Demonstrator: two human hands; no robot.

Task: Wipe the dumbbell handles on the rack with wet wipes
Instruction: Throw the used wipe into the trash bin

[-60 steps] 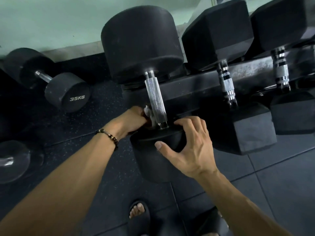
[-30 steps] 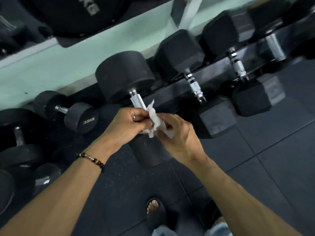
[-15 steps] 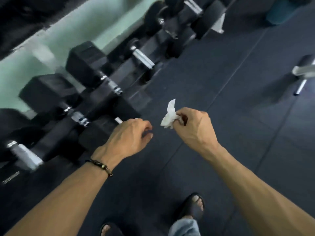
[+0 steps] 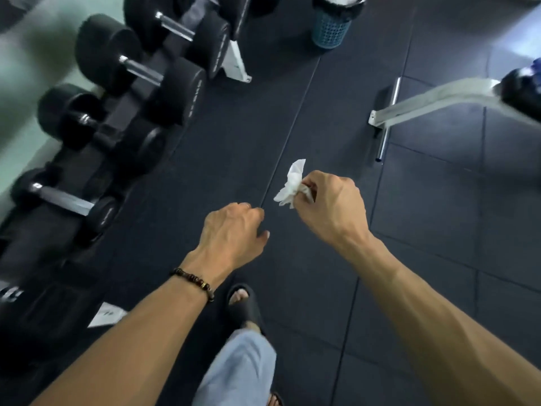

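The floor (image 4: 424, 259) is dark rubber matting laid in large tiles, with seams running away from the camera. A pale green wall (image 4: 26, 63) shows along the upper left edge. Against it stands the rack (image 4: 128, 104), a low black frame with a white foot (image 4: 234, 63) at its far end, carrying round black dumbbells (image 4: 140, 68) whose steel handles (image 4: 143, 71) point out toward the floor. At the top, a blue basket (image 4: 330, 30) with a dark liner stands on the matting. To the right lies the white leg of a bench (image 4: 433, 98) with a chrome crossbar.

The right hand (image 4: 330, 209) is out over the floor, well apart from the rack, its fingers curled and pinching a crumpled white wipe (image 4: 291, 184) that sticks up from the fingertips. The left hand (image 4: 234, 232) hangs just beside it, touching neither the wipe nor the other hand; its fingers are loosely curled and hold nothing. A beaded bracelet (image 4: 193, 282) circles the left wrist.

Below, a foot in a black sandal (image 4: 243, 306) and a light trouser leg (image 4: 237, 373) show.

The nearest dumbbells at the lower left are blurred, their printed marks unreadable. The basket's top and the bench's far end are cut off by the frame.
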